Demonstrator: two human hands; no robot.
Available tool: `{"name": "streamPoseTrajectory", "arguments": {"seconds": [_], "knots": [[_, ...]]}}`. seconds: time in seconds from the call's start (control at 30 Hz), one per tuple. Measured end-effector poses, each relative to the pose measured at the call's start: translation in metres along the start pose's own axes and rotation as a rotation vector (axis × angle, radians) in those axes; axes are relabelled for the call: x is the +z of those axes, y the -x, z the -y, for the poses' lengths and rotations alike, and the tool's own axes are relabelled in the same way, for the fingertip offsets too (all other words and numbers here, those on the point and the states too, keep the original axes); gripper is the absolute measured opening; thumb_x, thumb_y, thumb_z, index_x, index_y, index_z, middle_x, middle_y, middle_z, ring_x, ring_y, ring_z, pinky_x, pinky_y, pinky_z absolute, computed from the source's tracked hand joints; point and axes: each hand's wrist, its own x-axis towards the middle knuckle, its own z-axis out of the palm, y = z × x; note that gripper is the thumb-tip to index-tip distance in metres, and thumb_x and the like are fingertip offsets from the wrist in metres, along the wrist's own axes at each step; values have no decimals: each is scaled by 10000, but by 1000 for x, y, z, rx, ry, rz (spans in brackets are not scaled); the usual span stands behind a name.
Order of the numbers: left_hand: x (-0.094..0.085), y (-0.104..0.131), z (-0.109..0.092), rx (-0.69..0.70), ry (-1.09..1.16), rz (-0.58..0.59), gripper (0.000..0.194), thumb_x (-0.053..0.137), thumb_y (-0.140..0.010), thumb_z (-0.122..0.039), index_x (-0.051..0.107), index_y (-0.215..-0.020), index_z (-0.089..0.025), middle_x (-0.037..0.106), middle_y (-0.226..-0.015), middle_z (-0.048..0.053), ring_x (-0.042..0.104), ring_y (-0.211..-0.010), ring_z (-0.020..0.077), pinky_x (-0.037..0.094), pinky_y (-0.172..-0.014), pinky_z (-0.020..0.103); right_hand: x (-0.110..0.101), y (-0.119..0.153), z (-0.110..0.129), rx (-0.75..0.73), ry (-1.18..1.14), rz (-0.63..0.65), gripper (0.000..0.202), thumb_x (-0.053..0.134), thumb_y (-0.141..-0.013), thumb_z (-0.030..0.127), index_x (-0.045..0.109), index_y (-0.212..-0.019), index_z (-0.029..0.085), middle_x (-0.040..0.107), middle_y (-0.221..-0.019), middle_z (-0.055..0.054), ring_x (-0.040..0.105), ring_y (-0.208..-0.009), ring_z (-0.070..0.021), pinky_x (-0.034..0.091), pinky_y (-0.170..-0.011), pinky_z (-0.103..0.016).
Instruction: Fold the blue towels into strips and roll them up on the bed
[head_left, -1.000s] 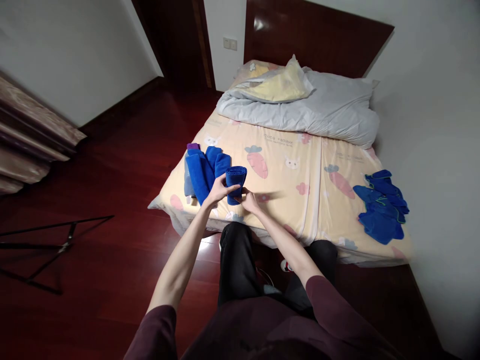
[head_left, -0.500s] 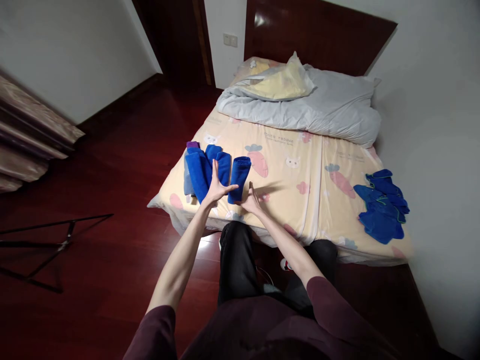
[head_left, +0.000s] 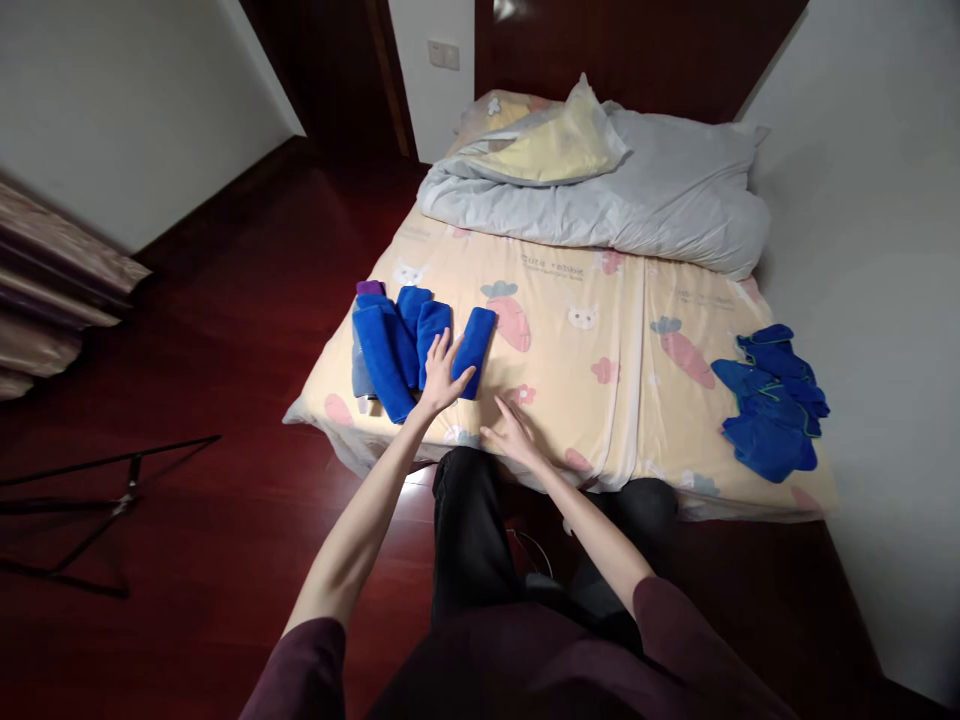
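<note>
A folded blue cloth (head_left: 478, 340) lies lengthwise on the bed. My left hand (head_left: 445, 378) is over its left side, fingers spread, with the thumb against its lower part; whether the fingertips press on the neighbouring cloth I cannot tell. Just right of the cloth's near end, my right hand (head_left: 511, 430) hovers close to the sheet, fingers apart and holding nothing. Left of my left hand, several more folded blue cloths (head_left: 384, 360) lie side by side, partly overlapping. A purple piece (head_left: 370, 287) and a grey-blue item (head_left: 362, 372) peek out at their left edge.
Crumpled blue cloths with green edging (head_left: 772, 410) lie at the bed's right side. A grey quilt (head_left: 675, 200) and a yellow pillow (head_left: 562, 150) are at the headboard end. On the floor to the left stand black metal legs (head_left: 124, 500). My knees are against the bed's (head_left: 570, 400) near edge.
The folded cloth, upright-looking between both hands before, now lies flat on the bed. My right hand has come away from it toward me. My left hand's fingers have spread over its left side.
</note>
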Motion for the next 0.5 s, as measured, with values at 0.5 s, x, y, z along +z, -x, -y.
{"name": "streamPoseTrajectory", "arguments": {"seconds": [0.5], "knots": [[125,-96,14,-21,-489,500,875,278,-894,-474,144,-1712,-195,93,-1769,21,-28,-1654,261,-33,-1303,566,-177,275,-132,392,322,-769,469,482,-1058,345,605,-1507,286,626,-1501,-114,589,-1409,-275,494,-1208,-517]]}}
